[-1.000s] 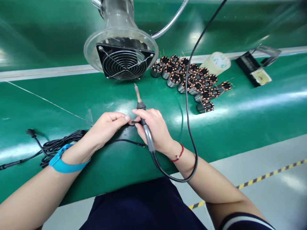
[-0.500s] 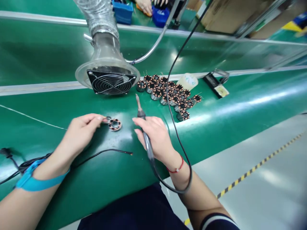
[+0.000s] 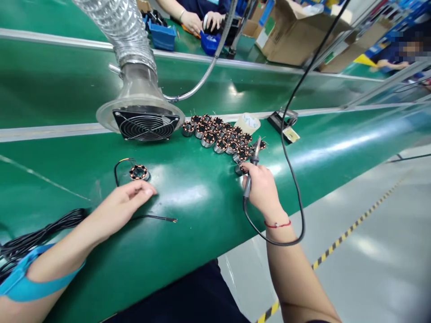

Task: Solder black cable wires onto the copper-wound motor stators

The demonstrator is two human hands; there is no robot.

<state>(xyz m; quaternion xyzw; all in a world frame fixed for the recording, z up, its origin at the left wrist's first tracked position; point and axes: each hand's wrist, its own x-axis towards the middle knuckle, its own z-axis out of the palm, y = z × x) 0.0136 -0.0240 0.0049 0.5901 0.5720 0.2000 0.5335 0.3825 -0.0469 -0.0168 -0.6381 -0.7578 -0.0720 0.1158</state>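
Holding the soldering iron point(image 3: 255, 157), the right hand point(image 3: 262, 190) has its fingers clamped round the stiff grip, w/ the left hand point(image 3: 129, 197) fingers together near the metal coil ring point(image 3: 139, 172) on the counter point(image 3: 202, 242), small, hard, slick, best held by its rim.

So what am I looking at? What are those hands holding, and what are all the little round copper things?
This picture comes from a camera worn on a person's head, so you see what they see, looking down at their hands. The right hand grips a soldering iron, a pen-shaped tool on a black cord. The left hand lies on the green workbench, near a thin black wire. Just past it lies a metal ring wound with copper wire. Many more copper-wound parts stand grouped nearby. The round fan under the silver hose looks made for pulling away smoke.
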